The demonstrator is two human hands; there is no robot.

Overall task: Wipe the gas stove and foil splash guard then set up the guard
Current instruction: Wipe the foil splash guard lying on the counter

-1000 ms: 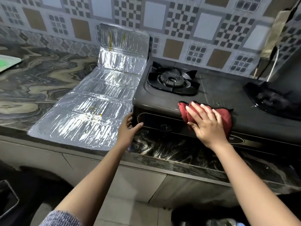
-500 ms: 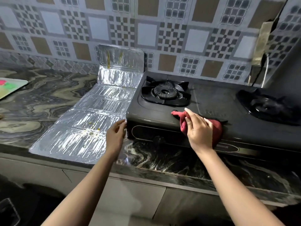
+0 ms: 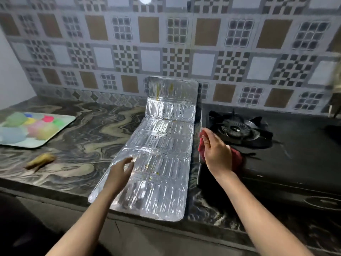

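red cloth clamped in right hand grip, left hand fingers apart, no legible text.

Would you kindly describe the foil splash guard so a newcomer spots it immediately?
Start at the black gas stove on the marbled stone counter. Directly left lies the ribbed silver foil splash guard, its far panel propped against the tiles. Nothing nearby is as shiny.

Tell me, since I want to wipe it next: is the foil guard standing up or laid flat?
Mostly flat. The foil guard lies spread across the counter; only its far panel leans against the tiled wall.
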